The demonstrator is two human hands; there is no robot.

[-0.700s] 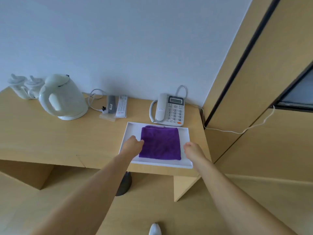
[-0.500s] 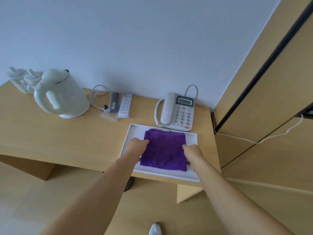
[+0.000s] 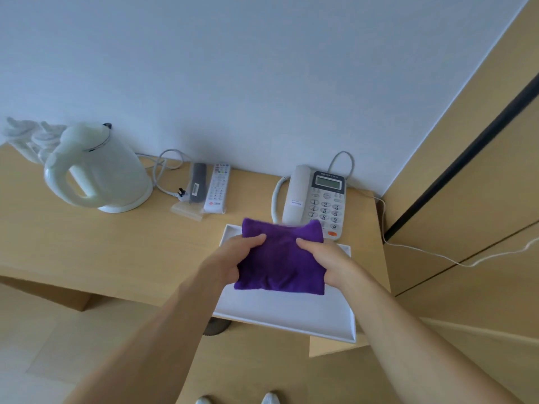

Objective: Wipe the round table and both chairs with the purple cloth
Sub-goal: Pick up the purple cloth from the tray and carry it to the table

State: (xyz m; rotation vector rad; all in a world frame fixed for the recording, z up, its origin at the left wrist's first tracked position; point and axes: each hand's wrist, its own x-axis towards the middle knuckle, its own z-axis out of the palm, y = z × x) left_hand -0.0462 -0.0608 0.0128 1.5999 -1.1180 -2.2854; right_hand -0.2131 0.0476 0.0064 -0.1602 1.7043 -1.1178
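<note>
Left hand and right hand gripped the folded purple cloth by its sides above the white tray.

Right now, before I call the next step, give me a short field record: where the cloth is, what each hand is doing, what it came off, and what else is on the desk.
cloth: purple cloth, folded, lifted above the tray
left hand: left hand grips the cloth's left edge
right hand: right hand grips its right edge
tray: white tray, at the desk's front edge, nothing else on it
desk items: phone, white remote, kettle
round table, chairs: not in view
</note>
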